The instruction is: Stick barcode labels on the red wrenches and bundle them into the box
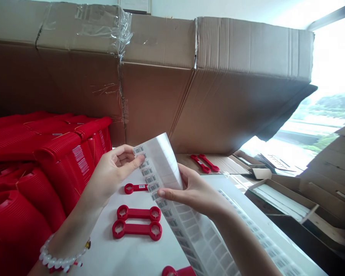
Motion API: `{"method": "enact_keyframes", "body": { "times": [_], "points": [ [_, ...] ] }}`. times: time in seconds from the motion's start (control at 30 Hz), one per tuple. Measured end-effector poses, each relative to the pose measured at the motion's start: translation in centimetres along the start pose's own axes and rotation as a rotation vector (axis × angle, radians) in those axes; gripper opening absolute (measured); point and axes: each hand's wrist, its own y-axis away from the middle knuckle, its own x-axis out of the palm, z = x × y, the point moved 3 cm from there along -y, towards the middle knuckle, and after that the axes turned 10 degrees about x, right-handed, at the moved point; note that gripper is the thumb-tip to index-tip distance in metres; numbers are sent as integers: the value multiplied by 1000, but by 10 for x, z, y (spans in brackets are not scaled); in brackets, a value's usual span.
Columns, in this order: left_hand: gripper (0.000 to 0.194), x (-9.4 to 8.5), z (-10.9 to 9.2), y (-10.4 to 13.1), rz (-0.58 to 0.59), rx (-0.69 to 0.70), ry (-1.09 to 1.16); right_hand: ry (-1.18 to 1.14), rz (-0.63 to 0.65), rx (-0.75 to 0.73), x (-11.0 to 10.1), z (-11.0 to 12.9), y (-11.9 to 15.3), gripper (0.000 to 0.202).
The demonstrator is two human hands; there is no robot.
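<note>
Basically, you've got the label sheet [167, 163] over the white table [126, 258] nr the red pieces [138, 229], L hand [110, 170] pinching its barcode edge, R hand [199, 193] gripping lower, prob. to steady it.

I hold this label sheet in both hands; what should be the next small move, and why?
Probably peel one barcode label with the left hand, whose thumb lies at that edge, while the right hand steadies the label sheet. The pair of red bars shows no label; the red bar beyond them has one.
</note>
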Motion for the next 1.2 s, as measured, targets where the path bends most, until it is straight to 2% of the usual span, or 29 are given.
{"method": "enact_keyframes", "body": {
  "times": [0.17, 0.4, 0.53, 0.73, 0.97, 1.2],
  "points": [
    [23, 1, 1, 1, -14, -37, -7, -18, -60, 59, -4, -2, -3, 52],
    [25, 1, 1, -1, 17, -74, 123, -58, -47, 30, -3, -3, -5, 56],
    [25, -1, 3, -2, 40, -54, 78, -87, -35, 38, 0, -4, -5, 61],
    [31, -7, 2, -2, -35, -46, 54, -78, 1, 44, 2, -1, -5, 60],
    [23, -7, -10, 2, -60, -72, 55, -10, -74, 57, -2, 1, -3, 62],
    [33, -12, 5, -4, -91, -65, -59, 76, -137, -1, -1, 4, -2, 54]
  ]
}}
